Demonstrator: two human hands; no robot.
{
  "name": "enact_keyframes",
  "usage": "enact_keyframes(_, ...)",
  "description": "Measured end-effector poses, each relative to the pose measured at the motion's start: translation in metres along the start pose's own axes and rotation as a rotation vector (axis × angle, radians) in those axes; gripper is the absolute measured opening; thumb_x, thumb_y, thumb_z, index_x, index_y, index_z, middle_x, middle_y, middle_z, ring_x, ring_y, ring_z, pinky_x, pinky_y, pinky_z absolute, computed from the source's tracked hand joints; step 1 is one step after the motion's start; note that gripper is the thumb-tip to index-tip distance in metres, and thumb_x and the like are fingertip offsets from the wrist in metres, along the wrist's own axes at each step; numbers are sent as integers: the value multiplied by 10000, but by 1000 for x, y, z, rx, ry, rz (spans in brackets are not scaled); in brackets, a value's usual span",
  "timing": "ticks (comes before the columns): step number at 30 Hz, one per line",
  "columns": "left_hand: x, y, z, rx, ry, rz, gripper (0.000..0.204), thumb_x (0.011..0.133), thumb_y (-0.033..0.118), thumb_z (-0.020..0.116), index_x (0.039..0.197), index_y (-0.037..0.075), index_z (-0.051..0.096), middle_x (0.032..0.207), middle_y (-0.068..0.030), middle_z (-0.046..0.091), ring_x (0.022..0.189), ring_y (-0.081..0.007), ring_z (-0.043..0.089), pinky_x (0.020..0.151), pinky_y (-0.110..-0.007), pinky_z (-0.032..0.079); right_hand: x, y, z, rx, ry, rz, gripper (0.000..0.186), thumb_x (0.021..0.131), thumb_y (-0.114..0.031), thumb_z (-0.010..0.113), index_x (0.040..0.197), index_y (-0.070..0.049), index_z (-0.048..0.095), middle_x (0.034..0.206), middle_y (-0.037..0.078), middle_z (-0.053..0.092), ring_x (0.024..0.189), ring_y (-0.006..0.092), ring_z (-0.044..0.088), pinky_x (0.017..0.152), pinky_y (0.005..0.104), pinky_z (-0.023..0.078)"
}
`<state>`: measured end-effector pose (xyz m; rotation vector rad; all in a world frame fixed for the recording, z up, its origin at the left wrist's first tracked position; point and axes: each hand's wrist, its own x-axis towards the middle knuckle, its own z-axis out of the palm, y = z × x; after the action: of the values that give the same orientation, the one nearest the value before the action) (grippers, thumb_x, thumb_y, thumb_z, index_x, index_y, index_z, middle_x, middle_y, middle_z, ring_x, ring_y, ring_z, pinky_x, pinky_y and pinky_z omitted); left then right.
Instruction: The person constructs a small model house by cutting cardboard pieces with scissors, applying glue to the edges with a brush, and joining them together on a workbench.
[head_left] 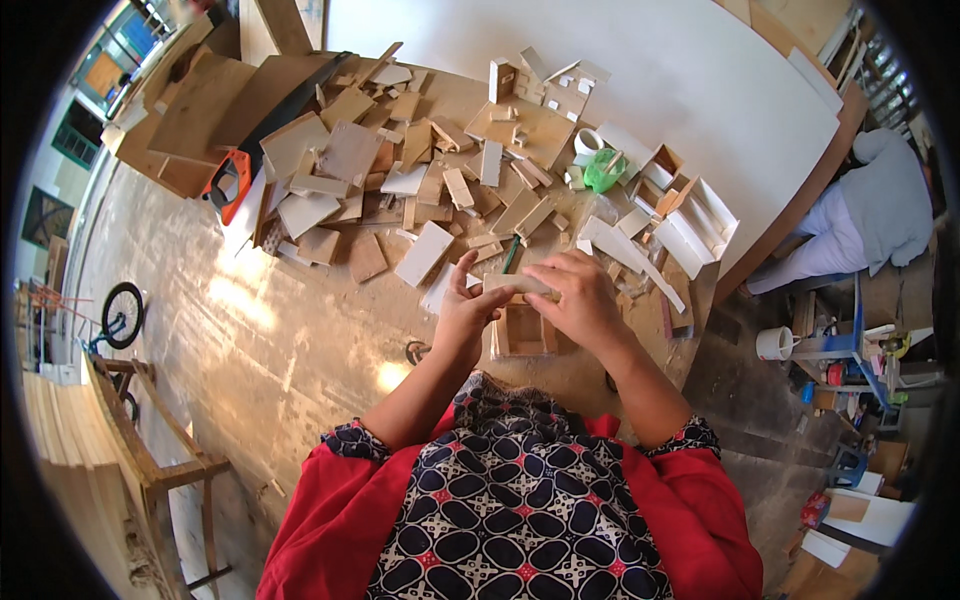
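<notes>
A small pale wooden block is held level in front of my chest, between my two hands. My left hand grips its left end, the thumb along the near edge and the index finger raised. At the other end, my right hand pinches the block with bent fingers from above. Just below them a small open wooden box sits on the table near my body, its far side partly covered by the hands. A thin green stick-like tool lies just beyond the block.
A large heap of wood offcuts covers the far table. An orange-handled saw lies at its left. Farther right are a green plastic bag, a white tape roll and a white divided box. Another person sits at right.
</notes>
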<state>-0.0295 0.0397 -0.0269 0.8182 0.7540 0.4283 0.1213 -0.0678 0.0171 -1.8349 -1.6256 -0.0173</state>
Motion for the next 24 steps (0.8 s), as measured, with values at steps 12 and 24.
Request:
enact_keyframes(12,27,-23,-41,706,125,512,312,830,106,635,1138,60,660,1066,-113,656,977,-201,620,788,-328,515,-21,52,29,129,-301,157,289,716,-185,780,965,-45,742,902,105,681,888,302,605,821,381,499)
enact_keyframes(24,21,-21,-32,1128,-53,669,236,820,80,648,1048,66,707,1110,-145,659,1040,-313,616,894,-385,490,-28,60,39,173,-228,149,255,726,-214,750,930,-62,743,873,115,681,892,307,615,808,393,496)
